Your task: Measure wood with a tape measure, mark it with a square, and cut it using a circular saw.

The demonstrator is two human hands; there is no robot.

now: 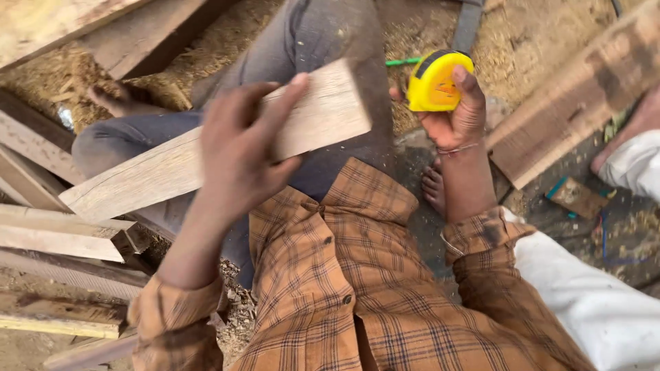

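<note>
While the person sits low among the offcuts with knees drawn up, the left hand (237, 148) wraps over a short pale wooden board (206, 151), fingers spread across its top face and curled around the far edge, clamped on it. The board lies slanted across the lap, one end resting by the grey trouser leg (309, 41) and the other pointing down toward a stack of planks (62, 237) at the left, so the thigh seems to serve as a prop that keeps the face turned up to view. The hand is blurred, so exactly how the thumb sits beneath cannot be made out.

The right hand (457, 113) is raised clear of the board and closed around a yellow tape measure (434, 82), its rounded case cupped in the palm with the index finger over the top edge, held where the blade could be drawn toward the wood. The case has a black band along its upper rim and a small reddish label patch on its flat side. A thin bracelet (457, 148) rings that wrist.

A green pencil-like stick (402, 62) lies on the sawdust (227, 41) just behind the tape. To the right, a long weathered plank (577, 96) runs diagonally, and a small brown block (576, 197) with teal edges lies near another person's white-clad leg (636, 165)
</note>
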